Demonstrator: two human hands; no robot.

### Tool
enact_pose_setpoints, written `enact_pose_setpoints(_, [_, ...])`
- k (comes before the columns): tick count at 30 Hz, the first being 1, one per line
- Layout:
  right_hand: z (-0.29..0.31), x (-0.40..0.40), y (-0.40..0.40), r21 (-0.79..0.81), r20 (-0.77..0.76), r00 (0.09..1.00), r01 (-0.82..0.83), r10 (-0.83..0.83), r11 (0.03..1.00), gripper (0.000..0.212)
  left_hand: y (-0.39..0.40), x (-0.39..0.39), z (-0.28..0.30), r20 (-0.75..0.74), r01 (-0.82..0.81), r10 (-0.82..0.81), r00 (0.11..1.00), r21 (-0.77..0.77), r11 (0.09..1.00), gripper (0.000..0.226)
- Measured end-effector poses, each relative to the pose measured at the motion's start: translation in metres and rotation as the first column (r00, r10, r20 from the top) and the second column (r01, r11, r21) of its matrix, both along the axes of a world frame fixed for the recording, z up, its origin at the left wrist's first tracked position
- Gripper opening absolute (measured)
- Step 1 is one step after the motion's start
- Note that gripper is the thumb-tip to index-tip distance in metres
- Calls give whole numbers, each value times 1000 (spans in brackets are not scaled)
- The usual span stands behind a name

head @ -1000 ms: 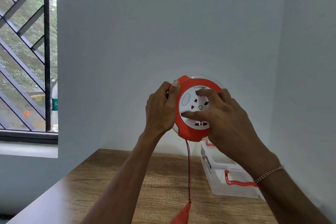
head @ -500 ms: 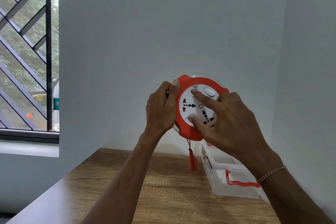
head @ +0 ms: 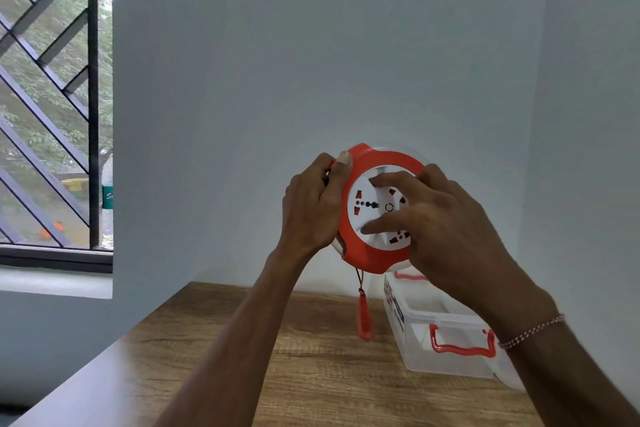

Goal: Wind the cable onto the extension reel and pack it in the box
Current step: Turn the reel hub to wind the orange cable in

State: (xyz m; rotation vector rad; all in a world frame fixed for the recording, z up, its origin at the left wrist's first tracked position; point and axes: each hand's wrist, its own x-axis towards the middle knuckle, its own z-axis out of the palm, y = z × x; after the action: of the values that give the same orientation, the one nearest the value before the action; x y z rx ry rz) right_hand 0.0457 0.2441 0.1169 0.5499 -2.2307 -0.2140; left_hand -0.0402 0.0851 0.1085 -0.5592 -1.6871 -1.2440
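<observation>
The round orange-and-white plastic extension reel (head: pixel 375 208) is held up in the air in front of the pale wall, well above the wooden table (head: pixel 311 374), its socket face turned toward the person. The left hand (head: pixel 311 204) is clamped on the reel's left rim, thumb hooked over the orange edge and fingers wrapped behind, acting as the fixed anchor. The right hand (head: pixel 446 229) lies across the white centre disc with its fingers spread and fairly straight, fingertips (head: pixel 375 180) pressing on the disc rather than closing around anything. From the bottom of the reel only a short length of thin red-and-black cable (head: pixel 358 279) hangs down, ending in an orange plug (head: pixel 364 317) that dangles free just above the tabletop. Judging by how little cord is left out, the winding looks nearly finished. To do it well, I would keep the left grip firm so the housing cannot twist, and turn the disc with steady fingertip pressure rather than quick flicks, since the plug could swing and knock the table or the box. It seems wise to slow down for the last stretch so the plug seats gently against the rim instead of jamming. The clear plastic storage box with orange latch handles (head: pixel 450 362) sits open on the table just to the right, below the reel, ready to receive it.
</observation>
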Motion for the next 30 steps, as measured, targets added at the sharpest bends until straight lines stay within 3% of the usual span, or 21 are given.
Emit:
enact_pose_setpoints(6, [-4, -6, -1, -4, -9, 998, 59, -60, 998, 61, -1, 1, 0, 7, -9, 9, 1000, 3, 1000, 47])
enact_pose_setpoints(19, [-6, -11, -1, 7, 19, 998, 67, -67, 998, 65, -3, 0, 0, 53, -28, 30, 998, -31, 999, 47])
enact_pose_setpoints(25, [-12, -12, 5, -107, 1, 997, -81, 82, 991, 55, -3, 2, 0, 59, -39, 40, 997, -7, 999, 48])
enact_pose_setpoints(30, [-26, -20, -6, -103, -36, 999, -41, 37, 994, 77, -3, 2, 0, 82, -35, 30, 996, 50, 998, 47])
